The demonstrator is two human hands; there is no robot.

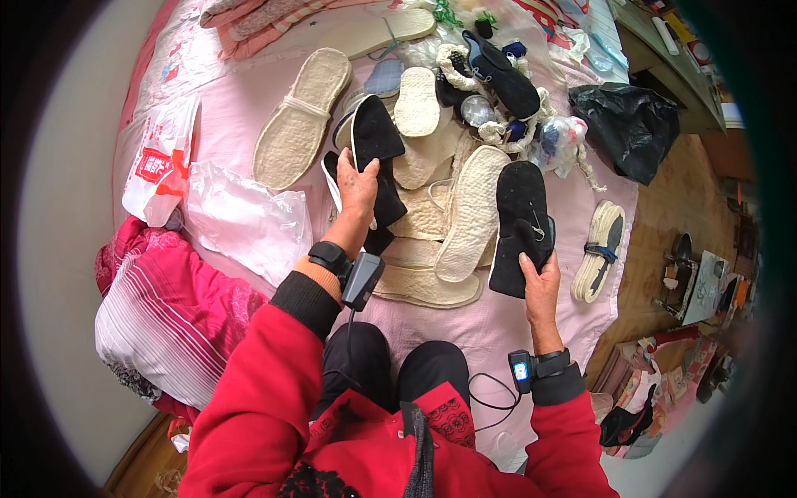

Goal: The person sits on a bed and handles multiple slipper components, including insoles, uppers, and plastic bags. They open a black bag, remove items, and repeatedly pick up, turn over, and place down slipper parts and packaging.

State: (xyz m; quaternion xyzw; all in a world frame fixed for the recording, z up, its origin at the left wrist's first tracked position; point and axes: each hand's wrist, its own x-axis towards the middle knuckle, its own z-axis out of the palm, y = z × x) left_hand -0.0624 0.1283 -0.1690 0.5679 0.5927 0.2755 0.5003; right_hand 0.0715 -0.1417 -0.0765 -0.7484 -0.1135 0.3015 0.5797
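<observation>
My left hand (359, 187) is closed on a black cloth shoe upper (377, 134) with a pale lining edge; another black piece lies under it. My right hand (542, 285) grips a second black shoe upper (520, 195), folded flat, with a small tuft of pale thread on it. Between my hands lies a pile of cream quilted shoe soles (470, 217). Beyond my left hand are a long tied pair of beige soles (303, 120) and a small white sole (417, 101). A narrow bundle of soles (598, 251), tied with dark cloth, lies right of my right hand.
A pink sheet (415, 319) covers the bed. Braided pale cord (540, 104), a finished dark shoe (501, 76) and a black plastic bag (627, 124) lie at the far right. Plastic bags (245, 212) and a crumpled pink garment (178, 311) are on the left.
</observation>
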